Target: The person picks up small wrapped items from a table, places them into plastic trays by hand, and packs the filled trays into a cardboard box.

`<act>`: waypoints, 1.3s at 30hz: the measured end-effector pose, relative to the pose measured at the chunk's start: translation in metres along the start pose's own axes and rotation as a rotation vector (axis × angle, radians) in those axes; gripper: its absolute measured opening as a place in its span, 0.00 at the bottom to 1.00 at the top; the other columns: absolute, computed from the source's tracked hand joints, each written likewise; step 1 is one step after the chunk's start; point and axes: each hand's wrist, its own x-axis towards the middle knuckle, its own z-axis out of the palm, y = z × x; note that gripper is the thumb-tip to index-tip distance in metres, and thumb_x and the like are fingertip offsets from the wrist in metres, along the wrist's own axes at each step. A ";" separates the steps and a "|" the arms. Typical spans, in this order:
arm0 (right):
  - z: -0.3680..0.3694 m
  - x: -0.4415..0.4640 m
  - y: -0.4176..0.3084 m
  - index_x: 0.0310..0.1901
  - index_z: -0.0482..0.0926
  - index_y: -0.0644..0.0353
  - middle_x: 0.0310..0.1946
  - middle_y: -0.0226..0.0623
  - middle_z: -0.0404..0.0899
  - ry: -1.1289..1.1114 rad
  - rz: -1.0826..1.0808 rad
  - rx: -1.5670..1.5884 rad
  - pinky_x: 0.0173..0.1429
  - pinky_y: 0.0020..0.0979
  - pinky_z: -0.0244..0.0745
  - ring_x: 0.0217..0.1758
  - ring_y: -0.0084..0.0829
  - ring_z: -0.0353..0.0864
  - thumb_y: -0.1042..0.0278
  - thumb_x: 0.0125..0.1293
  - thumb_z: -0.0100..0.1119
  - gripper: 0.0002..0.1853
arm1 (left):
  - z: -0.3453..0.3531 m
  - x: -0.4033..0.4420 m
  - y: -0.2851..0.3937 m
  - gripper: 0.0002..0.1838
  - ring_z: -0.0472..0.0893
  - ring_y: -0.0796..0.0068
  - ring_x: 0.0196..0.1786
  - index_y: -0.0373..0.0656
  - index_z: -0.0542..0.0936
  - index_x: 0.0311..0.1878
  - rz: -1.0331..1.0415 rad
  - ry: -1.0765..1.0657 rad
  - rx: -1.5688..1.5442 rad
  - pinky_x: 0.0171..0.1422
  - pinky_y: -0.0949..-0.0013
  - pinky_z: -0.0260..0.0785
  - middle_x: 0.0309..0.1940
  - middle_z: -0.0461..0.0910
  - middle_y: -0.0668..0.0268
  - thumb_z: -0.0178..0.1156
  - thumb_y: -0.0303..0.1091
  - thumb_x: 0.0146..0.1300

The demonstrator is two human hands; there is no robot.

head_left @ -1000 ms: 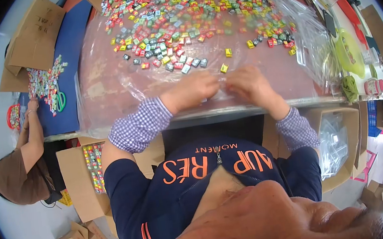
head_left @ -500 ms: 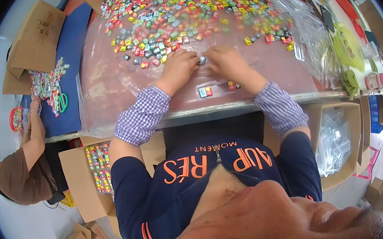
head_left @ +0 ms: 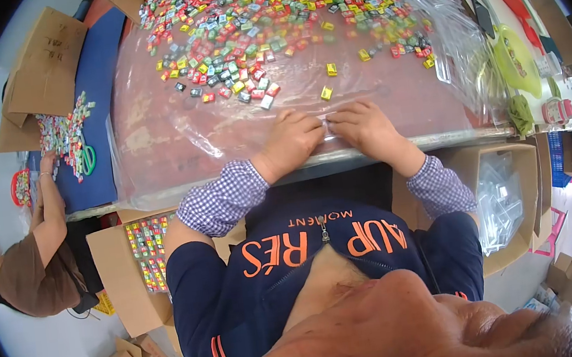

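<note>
My left hand [head_left: 294,139] and my right hand [head_left: 366,128] come together at the near edge of the table, fingertips almost meeting. Their fingers are curled and pressed onto a narrow clear plastic tray [head_left: 327,129], most of which they cover. What lies inside the tray is hidden. Beyond my fingers lie a loose yellow block [head_left: 326,93] and another yellow block [head_left: 332,69]. A white-topped block [head_left: 267,102] sits beyond my left hand, at the tip of the spread of small coloured blocks [head_left: 238,58].
Clear plastic sheeting [head_left: 450,50] covers the right of the table [head_left: 177,134]. Below stand a carton of packed blocks [head_left: 117,266] and a carton of clear trays [head_left: 502,208]. On the left a co-worker [head_left: 37,267] reaches to a blue surface with green scissors [head_left: 89,159].
Both hands have moved back from the block they were handling to the table edge, now over the clear tray. The tray's blocks, visible before, are covered. Some loose blocks lie nearer.
</note>
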 end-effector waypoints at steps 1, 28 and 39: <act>0.001 -0.003 -0.001 0.39 0.81 0.55 0.46 0.37 0.80 -0.005 -0.017 -0.099 0.49 0.40 0.72 0.46 0.39 0.80 0.71 0.54 0.63 0.10 | -0.002 0.000 -0.001 0.16 0.76 0.70 0.48 0.48 0.81 0.43 0.005 -0.019 0.034 0.55 0.62 0.61 0.43 0.79 0.72 0.67 0.37 0.48; -0.022 -0.023 0.075 0.49 0.79 0.60 0.44 0.45 0.81 0.275 0.468 -0.222 0.52 0.42 0.73 0.48 0.47 0.78 0.64 0.55 0.64 0.19 | -0.023 -0.023 -0.026 0.19 0.76 0.55 0.56 0.42 0.80 0.50 0.034 -0.166 -0.110 0.59 0.58 0.68 0.54 0.77 0.58 0.67 0.31 0.52; -0.031 -0.054 0.094 0.40 0.80 0.58 0.32 0.43 0.80 0.100 0.402 -0.407 0.42 0.43 0.73 0.36 0.45 0.80 0.72 0.56 0.59 0.09 | -0.043 -0.045 -0.070 0.09 0.78 0.58 0.51 0.41 0.83 0.42 -0.350 0.104 -0.200 0.55 0.59 0.70 0.48 0.80 0.60 0.63 0.29 0.57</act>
